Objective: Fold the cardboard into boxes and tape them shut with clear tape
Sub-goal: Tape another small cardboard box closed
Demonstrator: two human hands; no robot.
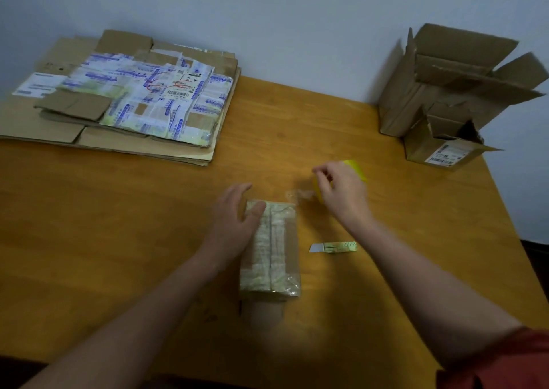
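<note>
**Desk:** Where was the box when you checked?

**Me:** On my screen the small box (277, 255) lay at the centre of the table (118, 225), flaps down, its top seam already under glossy tape. The left hand (234, 213) rested against its 11 o'clock corner, fingers straight and loose, gripping nothing. I took that as steadying the box so it wouldn't slide.

**Desk:** And the right?

**Me:** The right hand (341, 192) sat at 1 o'clock of the box, fingers curled round the yellow tape roll (355, 169). A strip of clear tape (298, 195) showed between roll and box. It was too blurred for me to tell whether it was attached.

**Desk:** How would it get cut?

**Me:** The cutter (332, 247) lay at 3 o'clock, just beside the box, blade out, an easy reach for the right hand.

**Desk:** The rest of the job?

**Me:** The stack of flat cardboard (124, 100) waited at 10 o'clock, and the open boxes (451, 85) stood at 2 o'clock, flaps up, so I judged plenty remained.
</note>
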